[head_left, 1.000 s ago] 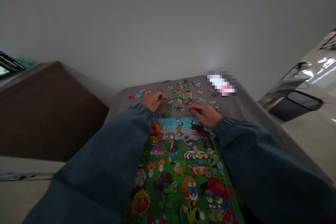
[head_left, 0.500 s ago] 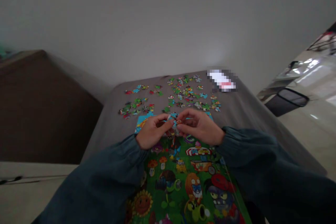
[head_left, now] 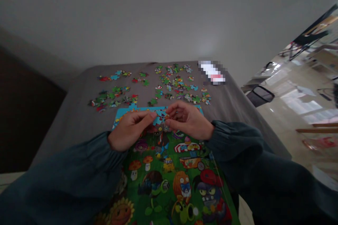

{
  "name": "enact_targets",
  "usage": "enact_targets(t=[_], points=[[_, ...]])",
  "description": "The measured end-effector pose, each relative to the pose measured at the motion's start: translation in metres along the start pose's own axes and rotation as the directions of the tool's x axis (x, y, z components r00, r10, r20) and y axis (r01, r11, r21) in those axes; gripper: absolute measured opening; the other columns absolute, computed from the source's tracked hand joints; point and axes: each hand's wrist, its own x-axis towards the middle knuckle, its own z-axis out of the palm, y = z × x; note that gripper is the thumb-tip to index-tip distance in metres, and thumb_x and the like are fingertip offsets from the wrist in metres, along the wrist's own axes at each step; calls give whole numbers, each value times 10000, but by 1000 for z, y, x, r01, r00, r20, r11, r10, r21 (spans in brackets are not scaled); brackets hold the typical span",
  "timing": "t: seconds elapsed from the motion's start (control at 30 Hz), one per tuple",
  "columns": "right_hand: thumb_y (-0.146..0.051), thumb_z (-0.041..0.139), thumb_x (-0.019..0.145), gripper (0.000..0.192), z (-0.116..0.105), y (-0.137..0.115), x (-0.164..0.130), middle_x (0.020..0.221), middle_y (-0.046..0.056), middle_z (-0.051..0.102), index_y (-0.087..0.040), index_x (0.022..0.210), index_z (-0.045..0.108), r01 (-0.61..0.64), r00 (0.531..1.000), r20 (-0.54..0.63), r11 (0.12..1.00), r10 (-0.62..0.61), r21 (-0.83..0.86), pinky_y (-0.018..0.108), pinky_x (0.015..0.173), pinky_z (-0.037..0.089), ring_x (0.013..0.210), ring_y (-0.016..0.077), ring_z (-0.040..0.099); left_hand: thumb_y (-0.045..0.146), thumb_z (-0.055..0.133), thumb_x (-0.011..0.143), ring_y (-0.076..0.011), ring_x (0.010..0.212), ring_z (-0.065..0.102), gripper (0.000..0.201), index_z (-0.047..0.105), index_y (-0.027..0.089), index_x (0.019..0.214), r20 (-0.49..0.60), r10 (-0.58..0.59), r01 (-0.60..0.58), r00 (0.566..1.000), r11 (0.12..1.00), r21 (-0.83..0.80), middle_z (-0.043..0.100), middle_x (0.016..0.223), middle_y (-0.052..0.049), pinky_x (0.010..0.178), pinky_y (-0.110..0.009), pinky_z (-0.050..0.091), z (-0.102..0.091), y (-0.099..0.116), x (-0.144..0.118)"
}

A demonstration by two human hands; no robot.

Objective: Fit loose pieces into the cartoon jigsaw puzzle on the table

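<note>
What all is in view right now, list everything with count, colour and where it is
assembled puzzle: one, mostly green with a blue top edge, near middle of the table
held puzzle pieces: a few, blue, between both hands' fingertips
loose puzzle pieces: many, mixed colours, scattered at the far side
table: one, grey, centre
blurred object: one, white and pink, far right corner
wall: one, pale grey, behind
left hand: one, dark teal sleeve, pinching the pieces
right hand: one, dark teal sleeve, pinching the pieces
</note>
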Motion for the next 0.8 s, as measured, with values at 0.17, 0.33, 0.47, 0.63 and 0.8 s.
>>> enact_targets(t=[0.17,0.33,0.47,0.63,0.8], points=[[-245,743,804,286,1,0,-2,791,-30,638,-227,1013,548,-15,999,49,1000,15,0,249,573,564,633,105,638,668,622,741,-153,538,558,477,710,199,729,-70,-34,37,997,999,31,637,565,-2,511,-252,446,1,6,1],[-240,745,795,328,0,0,-2,772,-41,636,-227,1057,548,-11,1000,15,1000,11,-1,246,575,560,622,102,638,627,593,770,-159,564,563,438,693,205,708,-29,12,-10,1000,998,64,635,594,-4,514,-251,447,2,5,1],[-243,734,798,269,-1,1,0,737,-39,637,-209,1025,592,-29,999,19,999,30,-45,236,562,536,603,93,613,565,592,802,-144,566,549,388,665,209,666,32,70,-73,997,994,76,613,597,7,534,-242,448,3,7,1],[-253,735,786,227,-1,2,0,732,-31,646,-191,984,643,-36,999,-1,997,36,-74,236,585,522,616,87,602,554,595,811,-119,514,464,401,610,196,631,53,95,-102,994,983,150,542,556,23,474,-228,364,5,5,3],[-259,732,784,174,-2,2,0,724,-24,648,-167,918,672,-20,999,31,994,23,-107,232,600,503,620,79,591,514,575,832,-95,482,372,406,576,179,601,42,161,-166,986,935,312,431,516,47,458,-227,295,3,0,1]])
